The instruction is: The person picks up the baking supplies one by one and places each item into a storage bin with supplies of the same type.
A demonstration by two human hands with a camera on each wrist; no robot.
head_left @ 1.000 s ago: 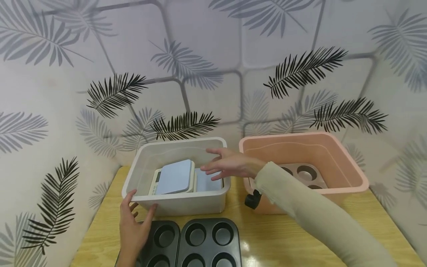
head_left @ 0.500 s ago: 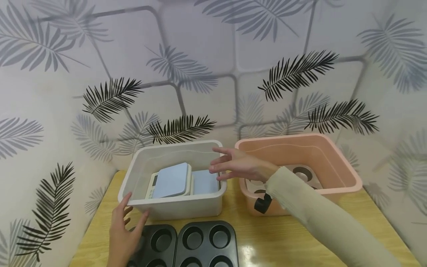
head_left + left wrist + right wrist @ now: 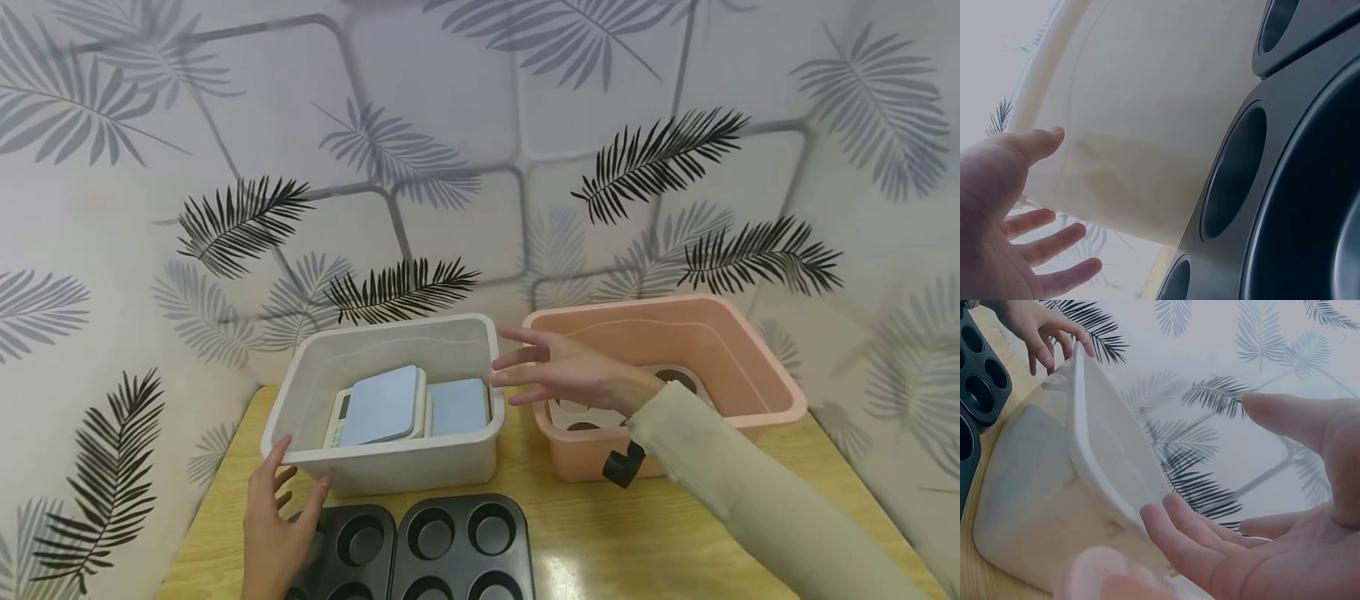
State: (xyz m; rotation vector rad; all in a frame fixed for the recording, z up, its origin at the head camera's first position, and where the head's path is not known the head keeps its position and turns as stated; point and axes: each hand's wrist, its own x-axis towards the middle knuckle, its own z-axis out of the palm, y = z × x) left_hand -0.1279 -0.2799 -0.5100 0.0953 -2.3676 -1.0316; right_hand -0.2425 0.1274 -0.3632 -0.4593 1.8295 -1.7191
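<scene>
At the front left corner of the white bin, the left hand has its fingers spread, an index fingertip at the rim. In the left wrist view the left hand shows spread fingers beside the bin wall. Over the gap between the two bins, at the white bin's right rim, hovers the right hand, fingers spread and holding nothing. The right wrist view shows the right hand empty near the white rim. Inside the white bin lie a scale with a pale blue top and another pale blue item.
A pink bin on the right contains a muffin pan, partly hidden by the right arm. Two dark muffin pans, left and right, lie in front of the white bin on the wooden table. A patterned wall covering rises behind.
The right hand has moved right, from above the white bin's interior to its right rim. The left hand has shifted slightly left with the view, staying by the front left corner.
</scene>
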